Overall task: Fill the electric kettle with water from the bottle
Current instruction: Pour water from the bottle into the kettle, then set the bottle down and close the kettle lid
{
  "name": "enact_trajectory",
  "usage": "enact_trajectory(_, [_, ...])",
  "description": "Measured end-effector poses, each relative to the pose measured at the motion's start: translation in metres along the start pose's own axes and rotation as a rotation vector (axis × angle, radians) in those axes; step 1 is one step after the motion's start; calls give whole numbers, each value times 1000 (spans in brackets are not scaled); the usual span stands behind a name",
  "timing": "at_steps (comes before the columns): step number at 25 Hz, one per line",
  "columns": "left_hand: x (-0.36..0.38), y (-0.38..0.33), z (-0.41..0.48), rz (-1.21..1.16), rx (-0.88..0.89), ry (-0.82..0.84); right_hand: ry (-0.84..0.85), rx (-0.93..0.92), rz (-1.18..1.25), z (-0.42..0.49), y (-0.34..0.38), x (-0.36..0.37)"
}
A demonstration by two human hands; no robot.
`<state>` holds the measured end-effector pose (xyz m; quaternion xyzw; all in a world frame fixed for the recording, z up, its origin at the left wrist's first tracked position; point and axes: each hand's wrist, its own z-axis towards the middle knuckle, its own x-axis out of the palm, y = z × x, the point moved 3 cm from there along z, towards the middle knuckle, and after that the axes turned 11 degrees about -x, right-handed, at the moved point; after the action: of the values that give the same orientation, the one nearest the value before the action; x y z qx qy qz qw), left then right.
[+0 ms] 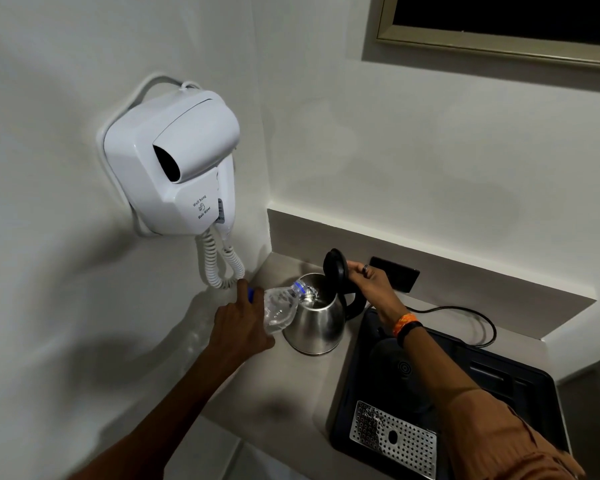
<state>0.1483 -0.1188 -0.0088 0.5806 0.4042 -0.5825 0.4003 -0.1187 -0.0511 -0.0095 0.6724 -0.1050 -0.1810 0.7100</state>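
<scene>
Wrapped around the base of a clear plastic water bottle (280, 308), the left hand (241, 325) has its grip closed on it and tips it so that the neck, with its blue ring, points down into the open mouth of the electric kettle (317, 320). A small blue cap (250, 294) shows at the fingers of that hand. Water lies in the lower part of the tilted bottle. The right hand (369, 284), reaching in from the right with an orange sleeve (499, 434) and an orange-and-black wristband (406, 325), pinches the edge of the kettle's black lid (335, 268) and holds it swung up, nearly upright, above the black handle.

Nearest the camera, at lower right, a black tray (347, 403) rests on the grey worktop (281, 386); a perforated metal drip plate (392, 439) lies at its front and a round black kettle base (400, 372) sits in its middle. The steel kettle stands on the bare worktop just left of the tray, off its base. A black cord (478, 315) curves along the worktop behind the tray, and a dark flat object (397, 273) leans against the low back ledge behind the right hand. Farther up, on the left wall, hangs a white wall-mounted hair dryer (174, 161) with a coiled cord (219, 265) looping down near the bottle. At the top right is a gold-coloured frame (499, 43) around a dark panel.
</scene>
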Motion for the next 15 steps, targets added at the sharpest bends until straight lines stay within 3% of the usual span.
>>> enact_trajectory(11, [57, 9, -16, -694, -192, -220, 72, -40, -170, 2, 5, 3])
enact_trajectory(15, [75, 11, -21, -839, -201, -274, 61, -35, -240, 4, 6, 10])
